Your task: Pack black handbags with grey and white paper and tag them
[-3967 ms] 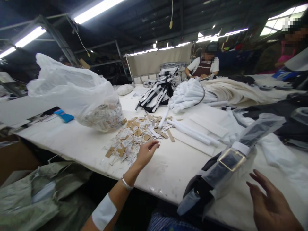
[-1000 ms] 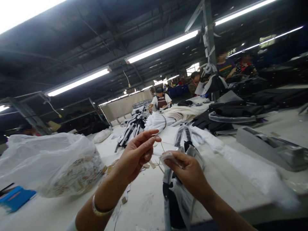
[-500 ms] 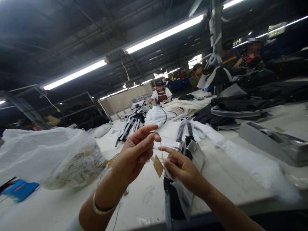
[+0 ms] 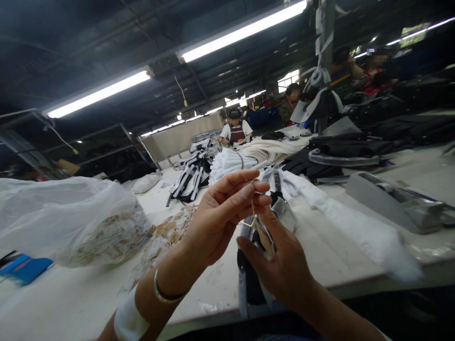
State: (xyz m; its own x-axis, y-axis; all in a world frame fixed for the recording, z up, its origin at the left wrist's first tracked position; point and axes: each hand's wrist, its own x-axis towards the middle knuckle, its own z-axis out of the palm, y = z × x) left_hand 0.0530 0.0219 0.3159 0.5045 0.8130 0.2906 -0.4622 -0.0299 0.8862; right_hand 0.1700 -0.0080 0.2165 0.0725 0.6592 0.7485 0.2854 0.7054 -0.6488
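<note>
My left hand (image 4: pixel 231 210), with a bangle at the wrist, pinches a thin string (image 4: pixel 253 207) between thumb and fingertips. From the string hangs a small tan hang tag (image 4: pixel 264 237). My right hand (image 4: pixel 284 258) is just below and to the right, its thumb and forefinger apart on either side of the tag. Whether it touches the tag, I cannot tell. Its forefinger reaches up close to my left fingertips. Beneath both hands lies a black item with clear plastic wrap (image 4: pixel 250 279), partly hidden by them.
At left stands a clear plastic bag (image 4: pixel 106 232) of tags, with loose tags (image 4: pixel 167 234) beside it and a blue packet (image 4: pixel 26 269). A grey tape dispenser (image 4: pixel 394 201) and white padding (image 4: pixel 355 232) lie right. Black-and-white straps (image 4: pixel 188 182) and a seated person (image 4: pixel 236 130) are farther back.
My left hand has shifted right with the string. My right hand has turned upward, its thumb and forefinger now apart around the tag, which hung freely between the hands before.
</note>
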